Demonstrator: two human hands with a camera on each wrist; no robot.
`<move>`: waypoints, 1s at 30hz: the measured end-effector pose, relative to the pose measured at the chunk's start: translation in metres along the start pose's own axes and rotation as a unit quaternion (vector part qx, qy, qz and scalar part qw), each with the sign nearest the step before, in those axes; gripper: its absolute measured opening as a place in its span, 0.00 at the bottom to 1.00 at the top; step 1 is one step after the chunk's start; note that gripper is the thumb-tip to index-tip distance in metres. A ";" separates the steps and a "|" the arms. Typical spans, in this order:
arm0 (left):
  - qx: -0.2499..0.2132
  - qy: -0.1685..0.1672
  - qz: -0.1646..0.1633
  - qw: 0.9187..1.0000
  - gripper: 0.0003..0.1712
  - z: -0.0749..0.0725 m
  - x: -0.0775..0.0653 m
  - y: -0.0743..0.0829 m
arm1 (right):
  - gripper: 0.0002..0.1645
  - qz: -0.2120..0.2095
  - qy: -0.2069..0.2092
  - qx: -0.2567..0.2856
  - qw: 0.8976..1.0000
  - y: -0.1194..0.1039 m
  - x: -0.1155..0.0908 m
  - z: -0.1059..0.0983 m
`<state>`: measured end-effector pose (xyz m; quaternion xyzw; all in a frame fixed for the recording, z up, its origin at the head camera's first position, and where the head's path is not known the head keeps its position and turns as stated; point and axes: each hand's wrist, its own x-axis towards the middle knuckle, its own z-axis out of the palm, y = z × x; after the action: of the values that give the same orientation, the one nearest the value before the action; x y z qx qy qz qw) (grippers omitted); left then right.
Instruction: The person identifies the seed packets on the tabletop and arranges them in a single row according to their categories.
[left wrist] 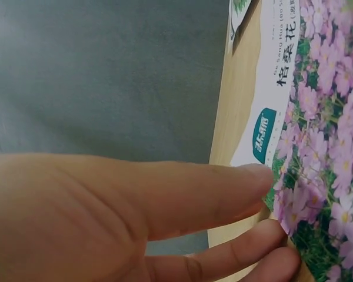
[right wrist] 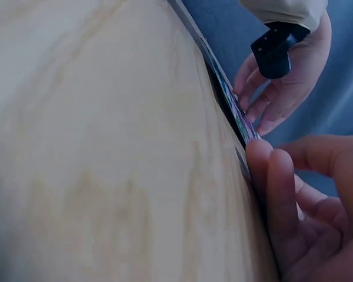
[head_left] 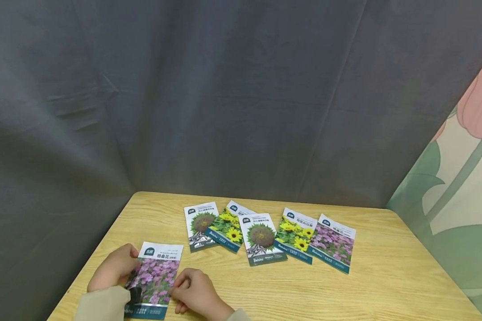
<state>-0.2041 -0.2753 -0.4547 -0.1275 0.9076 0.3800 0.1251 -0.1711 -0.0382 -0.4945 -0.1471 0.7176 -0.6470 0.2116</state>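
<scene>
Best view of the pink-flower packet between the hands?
Head: it shows nearly the whole front of the pink-flower packet, top to bottom; the left hand hides part of its left side. Left wrist is closer, with the logo readable, but the frame crops it. Right wrist catches it only nearly edge-on, as a thin strip.

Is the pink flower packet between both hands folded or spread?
Spread: the pink flower packet shows its front from white top to teal band.

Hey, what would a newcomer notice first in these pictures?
Probably the pink-flowered packet between the left hand and right hand, near left on the table. Five more packets, some overlapping, spread across the table's middle. At the head view's right edge, a large pink tulip stands out.
</scene>
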 end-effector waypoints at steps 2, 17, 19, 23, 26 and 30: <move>0.015 0.008 0.013 1.000 0.11 -0.001 -0.001 0.002 | 0.02 -0.003 -0.016 0.022 1.000 0.000 0.000 -0.003; 0.058 0.045 0.050 0.996 0.18 -0.001 -0.007 0.028 | 0.10 -0.022 -0.045 0.112 0.992 -0.005 -0.005 -0.023; 0.069 0.062 0.066 0.993 0.17 0.003 -0.008 0.032 | 0.10 -0.032 -0.037 0.087 0.995 -0.009 -0.006 -0.030; 0.092 0.101 0.101 0.985 0.15 0.010 -0.011 0.041 | 0.10 -0.057 -0.023 0.025 0.998 -0.018 -0.008 -0.047; 0.099 0.125 0.125 0.979 0.13 0.017 -0.014 0.048 | 0.10 -0.077 -0.009 -0.024 0.997 -0.024 -0.010 -0.063; 0.096 0.161 0.160 0.969 0.12 0.030 -0.016 0.058 | 0.10 -0.100 0.025 -0.069 0.992 -0.032 -0.016 -0.087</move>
<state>-0.2038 -0.2121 -0.4316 -0.0277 0.9566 0.2807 -0.0735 -0.2020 0.0412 -0.4550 -0.2162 0.7474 -0.6173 0.1165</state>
